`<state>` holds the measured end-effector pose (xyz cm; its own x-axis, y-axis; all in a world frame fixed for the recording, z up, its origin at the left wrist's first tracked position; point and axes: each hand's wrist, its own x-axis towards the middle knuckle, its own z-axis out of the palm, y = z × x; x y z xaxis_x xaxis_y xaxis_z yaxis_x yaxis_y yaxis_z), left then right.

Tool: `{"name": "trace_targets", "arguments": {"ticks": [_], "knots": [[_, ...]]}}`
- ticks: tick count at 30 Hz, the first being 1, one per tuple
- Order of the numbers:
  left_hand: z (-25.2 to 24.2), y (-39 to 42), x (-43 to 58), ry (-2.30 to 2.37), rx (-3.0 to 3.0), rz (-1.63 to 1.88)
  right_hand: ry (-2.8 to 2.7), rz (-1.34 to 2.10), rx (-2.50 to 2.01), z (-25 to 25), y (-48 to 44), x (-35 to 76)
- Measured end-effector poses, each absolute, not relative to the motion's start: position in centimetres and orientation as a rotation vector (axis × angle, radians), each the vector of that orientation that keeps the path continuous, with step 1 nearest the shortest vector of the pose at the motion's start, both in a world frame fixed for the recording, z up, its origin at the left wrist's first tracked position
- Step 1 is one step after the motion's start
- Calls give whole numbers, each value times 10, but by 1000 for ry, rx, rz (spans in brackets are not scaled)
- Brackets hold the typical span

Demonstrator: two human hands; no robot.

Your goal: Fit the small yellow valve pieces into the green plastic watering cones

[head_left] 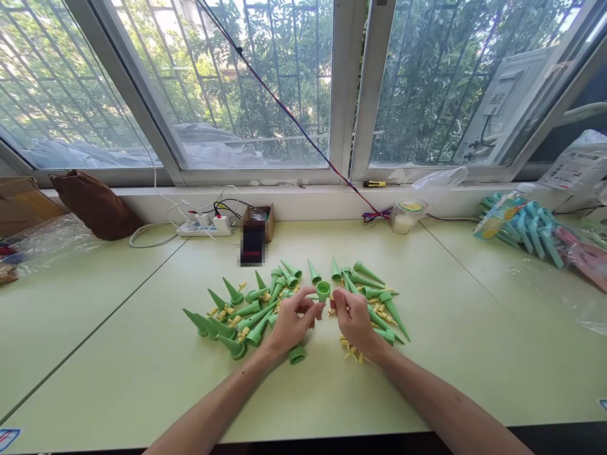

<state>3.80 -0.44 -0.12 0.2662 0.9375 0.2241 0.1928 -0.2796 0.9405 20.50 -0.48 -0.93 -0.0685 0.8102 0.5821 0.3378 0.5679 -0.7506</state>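
My left hand (293, 321) pinches a green cone-shaped plastic spike (323, 291) with its open round end facing me, held just above the pale green table (142, 354). Close beside it, my right hand (351, 317) has its fingers curled in a pinch near the spike; a small yellow piece seems to sit at its fingertips, too small to be sure. Several more green spikes (246, 313) lie in a pile to the left, and others (379, 297) to the right. Small yellow parts (353, 352) lie under my right wrist. One green spike (297, 354) lies under my left wrist.
A power strip with cables (206, 225) and a small cardboard box (258, 221) stand by the window sill. A brown bag (95, 205) lies at far left. A plastic bag with a cup (412, 212) and teal packaged items (526, 227) sit at right.
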Motion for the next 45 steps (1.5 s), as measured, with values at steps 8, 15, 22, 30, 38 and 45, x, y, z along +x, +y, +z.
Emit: {"name": "trace_targets", "arguments": {"ticks": [8, 15, 22, 30, 38, 45], "knots": [[-1, -5, 37, 908, 1471, 1067, -1681, 484, -925, -9, -5, 206], [3, -6, 39, 900, 1382, 1077, -1803, 445, -890, -12, -5, 206], [5, -6, 38, 879, 1420, 1053, -1806, 496, -860, -15, -5, 205], [8, -6, 34, 866, 1435, 1043, -1749, 473, -899, -15, -4, 205], [8, -8, 34, 842, 1438, 1061, -1733, 482, -950, -14, -4, 206], [7, -8, 34, 795, 1405, 1089, -1727, 502, -952, -15, -2, 206]]}}
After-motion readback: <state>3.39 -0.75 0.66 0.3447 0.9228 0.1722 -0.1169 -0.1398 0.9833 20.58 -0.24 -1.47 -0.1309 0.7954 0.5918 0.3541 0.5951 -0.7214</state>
